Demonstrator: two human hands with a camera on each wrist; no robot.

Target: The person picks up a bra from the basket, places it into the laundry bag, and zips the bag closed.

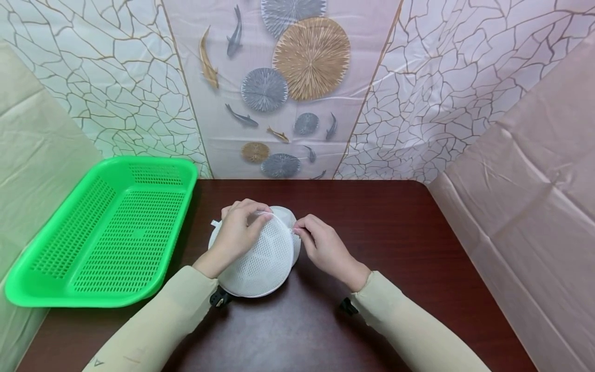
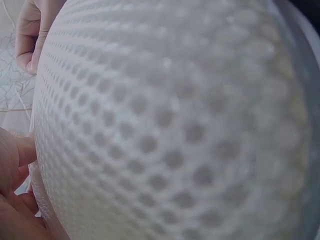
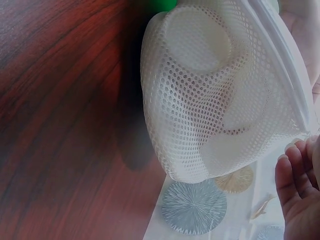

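A round white mesh laundry bag [image 1: 257,263] stands tilted over the table, with a small white tab on its left side. My left hand [image 1: 239,227] grips its upper rim, thumb on the near mesh face. At the bag's right edge my right hand [image 1: 323,243] pinches a small white bit of the rim between thumb and fingers. Up close, the mesh [image 2: 150,130] fills most of the left wrist view. Through the mesh side [image 3: 195,100] in the right wrist view, pale rounded shapes show inside. A smooth white band [image 3: 280,45] runs along the rim there.
A green plastic basket [image 1: 186,217] with slotted sides stands on the left of the dark red-brown table [image 1: 381,227]. Patterned cloth [image 1: 223,134] hangs behind the table, and plain beige cloth [image 1: 525,196] closes the right side.
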